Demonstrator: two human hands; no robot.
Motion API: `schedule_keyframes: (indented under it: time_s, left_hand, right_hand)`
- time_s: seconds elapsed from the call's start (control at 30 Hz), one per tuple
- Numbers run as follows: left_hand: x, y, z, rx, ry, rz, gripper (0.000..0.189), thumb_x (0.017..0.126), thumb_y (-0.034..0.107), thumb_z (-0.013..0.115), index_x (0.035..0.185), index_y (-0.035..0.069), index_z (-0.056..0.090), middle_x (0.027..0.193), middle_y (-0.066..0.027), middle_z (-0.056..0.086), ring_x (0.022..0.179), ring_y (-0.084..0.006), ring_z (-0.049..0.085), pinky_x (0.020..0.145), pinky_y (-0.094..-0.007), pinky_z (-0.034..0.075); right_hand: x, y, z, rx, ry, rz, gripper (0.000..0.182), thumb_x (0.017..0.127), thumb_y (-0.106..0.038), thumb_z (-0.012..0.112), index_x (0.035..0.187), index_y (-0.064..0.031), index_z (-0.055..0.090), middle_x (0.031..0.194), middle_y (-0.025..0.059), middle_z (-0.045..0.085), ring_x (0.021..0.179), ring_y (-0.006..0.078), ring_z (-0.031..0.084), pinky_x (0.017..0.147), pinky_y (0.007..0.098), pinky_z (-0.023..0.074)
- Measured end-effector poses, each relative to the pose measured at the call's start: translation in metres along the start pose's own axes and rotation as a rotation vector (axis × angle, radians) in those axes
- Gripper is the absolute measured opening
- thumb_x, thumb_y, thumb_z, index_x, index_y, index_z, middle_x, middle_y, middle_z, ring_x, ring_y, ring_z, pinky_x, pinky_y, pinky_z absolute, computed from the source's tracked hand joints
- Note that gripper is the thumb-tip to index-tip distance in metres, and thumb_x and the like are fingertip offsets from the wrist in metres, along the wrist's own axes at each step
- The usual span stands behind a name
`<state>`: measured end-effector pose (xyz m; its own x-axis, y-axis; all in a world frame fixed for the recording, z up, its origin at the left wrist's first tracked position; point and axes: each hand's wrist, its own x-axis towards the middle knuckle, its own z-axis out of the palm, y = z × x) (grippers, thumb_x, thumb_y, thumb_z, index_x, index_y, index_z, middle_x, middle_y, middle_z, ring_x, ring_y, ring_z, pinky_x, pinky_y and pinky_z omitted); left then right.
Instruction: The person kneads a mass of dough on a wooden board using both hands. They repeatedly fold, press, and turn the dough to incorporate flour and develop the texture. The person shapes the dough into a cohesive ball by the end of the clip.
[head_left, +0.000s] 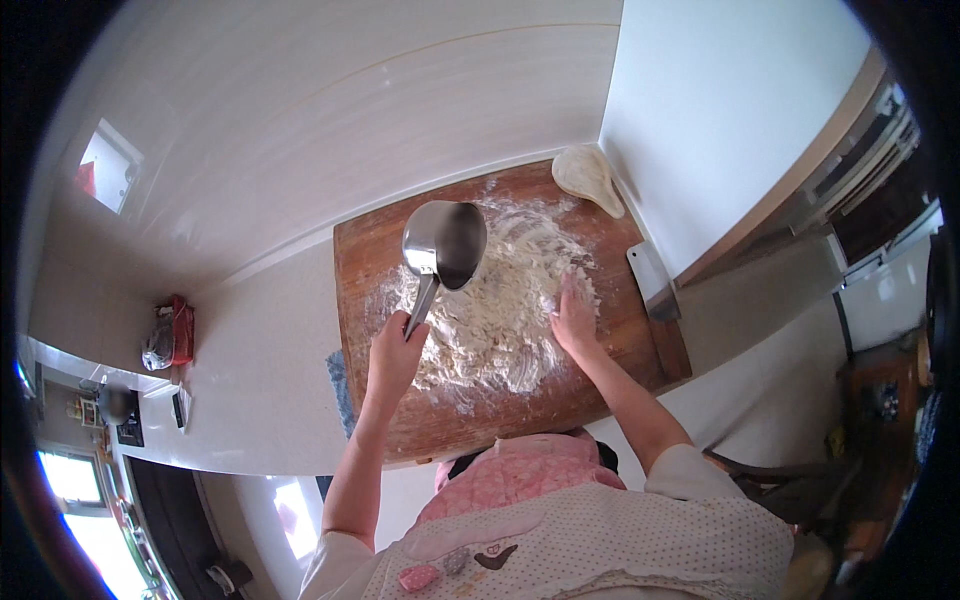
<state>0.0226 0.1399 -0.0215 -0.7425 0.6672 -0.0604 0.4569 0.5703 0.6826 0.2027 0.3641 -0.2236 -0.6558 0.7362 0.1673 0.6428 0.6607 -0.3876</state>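
Observation:
My left hand (395, 352) grips the handle of a steel ladle-like water scoop (421, 232), held above the flour and tilted with its mouth toward the right. What the scoop holds cannot be made out. Below it, a wide heap of shaggy flour dough (487, 330) spreads over a wooden board (525, 420). My right hand (576, 319) rests at the heap's right side, its fingers floury and partly in the loose flour. It grips nothing that I can see.
A cleaver (651, 277) lies along the board's right edge. At the far right corner sits a pale gourd-shaped scoop (585, 176). A blue cloth (340, 390) shows by the board's left edge. Walls rise behind and to the right. A red bag (182, 330) stands farther left on the counter.

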Motion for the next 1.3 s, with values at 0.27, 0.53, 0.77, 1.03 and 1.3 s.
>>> schedule_keyframes:
  time_s: [0.27,0.53,0.77,1.03,1.3]
  left_hand:
    - [-0.013,0.004,-0.015,-0.448,-0.040,-0.243,0.017,0.086,0.017,0.059,0.077,0.005,0.049,0.056,0.0003,0.046,0.040,-0.0060,0.037,0.035,-0.0236,0.027]
    - [-0.031,0.003,-0.034,-0.638,0.039,-0.375,0.017,0.088,0.017,0.059,0.078,0.008,0.049,0.056,0.0024,0.044,0.039,-0.0036,0.035,0.032,-0.0203,0.023]
    - [-0.043,-0.006,-0.042,-0.664,0.102,-0.474,0.017,0.088,0.020,0.061,0.083,0.008,0.049,0.058,0.0034,0.045,0.039,-0.0022,0.034,0.032,-0.0185,0.024]
    - [-0.047,-0.013,-0.040,-0.715,0.098,-0.475,0.019,0.088,0.020,0.060,0.082,0.009,0.047,0.058,0.0036,0.044,0.039,-0.0020,0.034,0.032,-0.0177,0.023]
    - [-0.037,-0.004,-0.035,-0.719,0.055,-0.429,0.017,0.088,0.020,0.060,0.082,0.009,0.048,0.058,0.0038,0.043,0.039,-0.0016,0.034,0.032,-0.0176,0.023]
  right_hand:
    - [0.049,-0.046,-0.019,0.060,-0.141,-0.427,0.110,0.071,-0.031,0.077,0.146,-0.0033,0.002,0.152,0.0205,0.008,0.137,0.0380,0.018,0.112,0.0501,0.0171]
    - [0.114,-0.082,0.004,0.706,-0.136,-0.390,0.046,0.087,-0.014,0.057,0.131,-0.0134,0.048,0.136,0.0159,0.046,0.119,0.0325,0.049,0.101,0.0453,0.0408]
    - [0.186,-0.124,0.020,0.303,-0.503,-0.524,0.040,0.097,-0.039,0.036,0.114,-0.0144,0.062,0.127,0.0085,0.055,0.118,0.0227,0.050,0.107,0.0502,0.0297]
    - [0.073,-0.053,-0.016,0.432,-0.342,-0.381,0.034,0.085,-0.032,0.063,0.115,-0.0175,0.060,0.129,0.0064,0.054,0.113,0.0237,0.051,0.099,0.0477,0.0368]
    - [0.092,-0.087,0.010,0.079,-0.195,-0.780,0.048,0.080,-0.028,0.068,0.125,-0.0215,0.053,0.143,-0.0005,0.038,0.130,0.0264,0.037,0.109,0.0525,0.0260]
